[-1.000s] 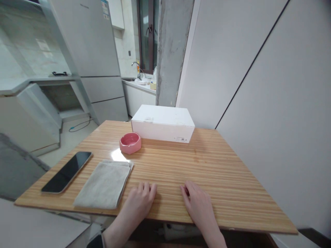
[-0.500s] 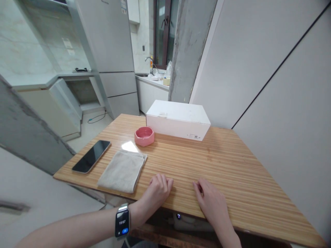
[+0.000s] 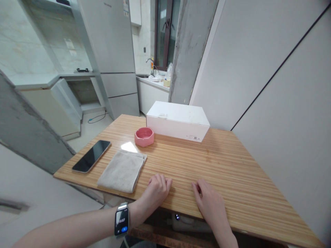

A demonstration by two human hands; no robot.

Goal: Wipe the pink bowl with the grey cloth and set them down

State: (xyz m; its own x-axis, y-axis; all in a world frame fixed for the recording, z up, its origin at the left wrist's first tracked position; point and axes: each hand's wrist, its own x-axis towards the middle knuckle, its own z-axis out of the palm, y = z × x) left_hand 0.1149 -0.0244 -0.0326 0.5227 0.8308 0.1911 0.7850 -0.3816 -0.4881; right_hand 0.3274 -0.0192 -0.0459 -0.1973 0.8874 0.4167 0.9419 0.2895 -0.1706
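Observation:
My left hand (image 3: pixel 159 187) rests on the wooden table near its front edge, fingers curled into a loose fist with nothing seen in it. A smartwatch (image 3: pixel 121 220) is strapped round that wrist. To the left of this hand lies a folded grey cloth (image 3: pixel 122 171), close but not touching. My right hand (image 3: pixel 208 198) lies at the table edge further right, its fingers curled in and the thumb alongside; no object shows in it. Beyond the cloth stands a pink ashtray (image 3: pixel 144 137), and left of the cloth is a dark-screened phone (image 3: pixel 92 156).
A long white box (image 3: pixel 178 122) stands at the back of the wooden table (image 3: pixel 232 172). A pale wall (image 3: pixel 292 113) runs along the right side. Behind are a fridge (image 3: pixel 108 41), a sink counter with a faucet (image 3: pixel 152 65) and a grey pillar (image 3: pixel 186 51).
Both hands stay in nearly the same place and pose. The whole view has shifted very slightly; the objects on the table have not moved.

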